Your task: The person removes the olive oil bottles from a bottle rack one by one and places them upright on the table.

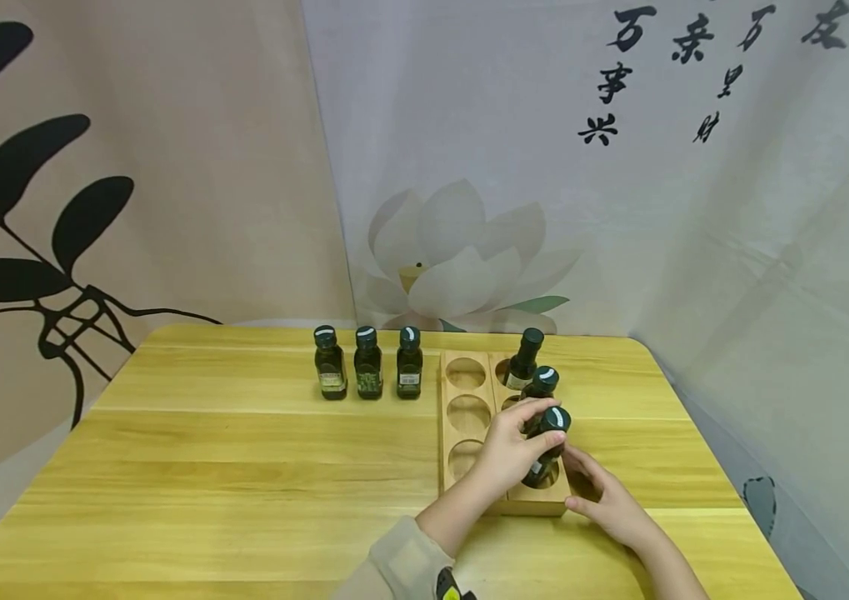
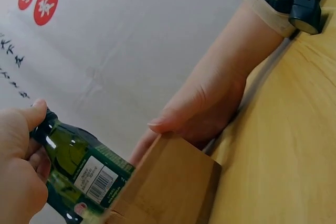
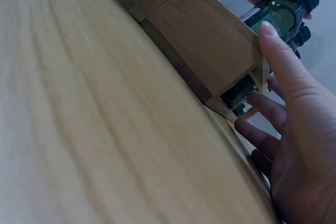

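A small dark green glass bottle [image 1: 544,454] with a black cap leans in the front right hole of a wooden bottle rack [image 1: 536,505]. My left hand [image 1: 510,446] grips it by the neck just under the cap; its barcode label shows in the left wrist view on the bottle [image 2: 92,169]. At the rack's front right corner is my right hand [image 1: 615,504], thumb at the front edge, loosely bent fingers along the side by an opening. Behind the held bottle, a second bottle [image 1: 544,382] and a taller slim one [image 1: 525,358] stand in the right column.
Three more capped bottles, the left one [image 1: 330,362], middle one [image 1: 368,362] and right one [image 1: 409,362], stand in a row left of the rack. The rack's left column shows bare round holes [image 1: 466,414]. A printed curtain [image 1: 469,167] hangs behind the table [image 1: 244,467].
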{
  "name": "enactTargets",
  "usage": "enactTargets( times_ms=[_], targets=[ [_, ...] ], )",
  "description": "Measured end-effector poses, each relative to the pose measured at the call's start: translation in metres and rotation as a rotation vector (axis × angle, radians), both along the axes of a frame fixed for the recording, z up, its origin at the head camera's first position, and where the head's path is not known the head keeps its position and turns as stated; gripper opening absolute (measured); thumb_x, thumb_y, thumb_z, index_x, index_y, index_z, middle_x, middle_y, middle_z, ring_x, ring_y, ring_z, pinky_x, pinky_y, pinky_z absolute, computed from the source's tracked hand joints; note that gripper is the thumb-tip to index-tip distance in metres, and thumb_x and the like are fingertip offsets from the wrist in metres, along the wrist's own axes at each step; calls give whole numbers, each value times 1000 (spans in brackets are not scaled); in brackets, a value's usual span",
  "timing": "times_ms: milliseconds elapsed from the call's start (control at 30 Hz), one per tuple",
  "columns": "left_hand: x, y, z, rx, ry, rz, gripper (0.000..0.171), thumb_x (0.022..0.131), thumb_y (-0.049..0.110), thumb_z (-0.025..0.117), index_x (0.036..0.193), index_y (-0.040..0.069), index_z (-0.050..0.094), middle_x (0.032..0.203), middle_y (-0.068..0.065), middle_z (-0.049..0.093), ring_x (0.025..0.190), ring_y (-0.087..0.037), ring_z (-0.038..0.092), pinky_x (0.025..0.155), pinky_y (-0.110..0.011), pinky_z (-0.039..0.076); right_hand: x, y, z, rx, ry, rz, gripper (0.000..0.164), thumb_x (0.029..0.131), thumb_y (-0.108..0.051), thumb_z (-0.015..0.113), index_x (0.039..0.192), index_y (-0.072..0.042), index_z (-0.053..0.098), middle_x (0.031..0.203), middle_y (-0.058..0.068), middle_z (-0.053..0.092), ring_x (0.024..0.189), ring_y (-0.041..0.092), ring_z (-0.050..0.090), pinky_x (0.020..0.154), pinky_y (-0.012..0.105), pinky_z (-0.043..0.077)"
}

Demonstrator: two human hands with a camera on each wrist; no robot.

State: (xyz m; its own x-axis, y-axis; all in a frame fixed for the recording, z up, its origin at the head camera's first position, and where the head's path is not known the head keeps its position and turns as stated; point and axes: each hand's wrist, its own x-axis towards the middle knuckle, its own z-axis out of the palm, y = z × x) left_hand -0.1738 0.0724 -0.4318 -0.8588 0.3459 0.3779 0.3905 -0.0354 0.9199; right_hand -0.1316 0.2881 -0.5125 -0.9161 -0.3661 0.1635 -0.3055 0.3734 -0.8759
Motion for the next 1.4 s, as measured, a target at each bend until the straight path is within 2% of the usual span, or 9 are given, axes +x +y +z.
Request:
enactTargets(
  times_ms=[167, 300, 533, 633, 767, 900, 1067, 1200, 1400],
  targets=[
    [-2, -2, 8, 31, 7, -21, 38, 86, 15, 72, 124, 10, 64, 124, 0, 61, 108, -9, 57, 89, -28, 48, 0, 0, 1, 4, 10, -6, 69, 86, -1, 69, 144, 5, 33, 137, 28, 44, 124, -3, 38, 99, 11, 26],
    [-3, -6, 19, 45, 15, -16, 38, 87, 14, 72, 124, 10, 65, 127, -4, 60, 111, -11, 57, 89, -27, 47, 0, 0, -1, -2, 0, -3, 70, 86, 0, 68, 146, 1, 33, 138, 26, 44, 126, 0, 38, 99, 11, 26],
    [-5, -14, 41, 75, 5, 0, 37, 86, 13, 73, 123, 11, 66, 122, 0, 62, 104, -11, 58, 84, -29, 50, -1, 1, -2, -26, 31, 42, 74, 86, 2, 67, 149, -9, 32, 140, 24, 43, 128, 5, 39, 100, 13, 28],
    [-6, -20, 50, 72, 10, 3, 37, 86, 10, 72, 122, 9, 66, 120, -1, 63, 101, -12, 57, 81, -26, 51, -1, 1, -2, -29, 40, 54, 74, 86, 3, 67, 150, -9, 31, 140, 24, 44, 128, 4, 39, 101, 14, 28],
    [-8, -27, 59, 60, 54, 12, 38, 85, 3, 71, 123, 3, 64, 116, -9, 64, 99, -16, 56, 82, -32, 51, -1, 1, -1, -31, 43, 60, 75, 85, 3, 67, 150, -9, 30, 141, 23, 43, 128, 4, 39, 101, 14, 28],
    [-13, -35, 64, 77, 84, 36, 39, 84, 0, 71, 122, 0, 63, 112, -12, 65, 95, -16, 55, 85, -44, 48, -1, 0, -1, -28, 48, 64, 76, 85, 4, 67, 150, -9, 29, 141, 22, 44, 128, 5, 40, 102, 16, 29],
    [-18, -50, 69, 76, 115, 99, 38, 84, 6, 74, 121, 5, 66, 105, -8, 66, 89, -14, 53, 76, -36, 47, -1, 0, -2, -23, 46, 58, 75, 86, 3, 66, 150, -9, 29, 140, 22, 45, 126, 6, 43, 101, 18, 31],
    [-24, -64, 70, 74, 124, 137, 39, 84, 11, 74, 121, 8, 67, 109, -5, 65, 87, -16, 53, 69, -29, 46, -1, 0, -3, -13, 35, 40, 75, 86, 2, 67, 150, -9, 30, 141, 22, 44, 125, 6, 43, 101, 17, 30],
    [-34, -86, 73, 55, 165, 189, 38, 84, 13, 75, 121, 9, 67, 111, -5, 65, 94, -19, 53, 77, -36, 48, 0, 0, -1, -4, 25, 18, 75, 85, 1, 68, 150, -9, 31, 141, 23, 43, 126, 4, 41, 100, 15, 28]
  ],
)
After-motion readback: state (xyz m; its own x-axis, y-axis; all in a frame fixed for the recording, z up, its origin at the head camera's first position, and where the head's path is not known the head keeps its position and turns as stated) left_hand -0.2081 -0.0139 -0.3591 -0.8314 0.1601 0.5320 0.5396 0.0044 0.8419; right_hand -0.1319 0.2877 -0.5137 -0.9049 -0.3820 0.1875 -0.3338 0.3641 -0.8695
